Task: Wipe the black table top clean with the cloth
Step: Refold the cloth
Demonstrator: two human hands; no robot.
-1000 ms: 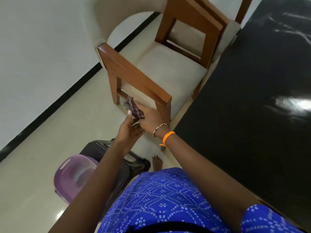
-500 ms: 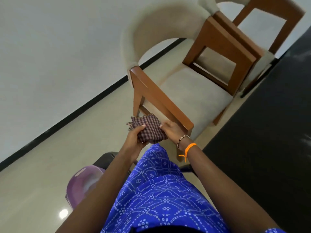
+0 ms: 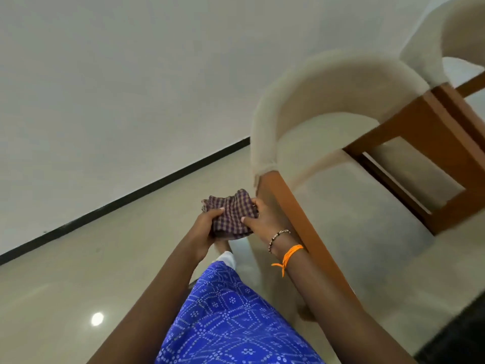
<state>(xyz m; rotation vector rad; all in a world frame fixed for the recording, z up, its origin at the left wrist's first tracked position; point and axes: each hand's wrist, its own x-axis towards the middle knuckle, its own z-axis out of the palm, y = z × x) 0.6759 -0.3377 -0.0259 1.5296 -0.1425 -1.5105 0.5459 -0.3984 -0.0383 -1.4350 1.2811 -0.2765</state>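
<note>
1. Table top: only a black corner shows, low and right of the chair, well apart from both hands. Judged: the coming move is a swing right and down, past the chair arm, to reach it.
2. Chair: wooden arm runs from the hands toward the table corner; a second chair sits behind it. Earlier the black surface filled the whole side right of the chair; the view has since turned away and most of it is out of frame.
3. Cloth: checked, bunched, held in the air just left of the chair arm, no clear long axis. Earlier it was a small wad low by the chair arm; now it is fuller and spread between both hands.
4. Right hand: fingers curled onto the cloth's right edge, nearer the table.
5. Left hand: thumb and fingers grip the cloth's left side.
</note>
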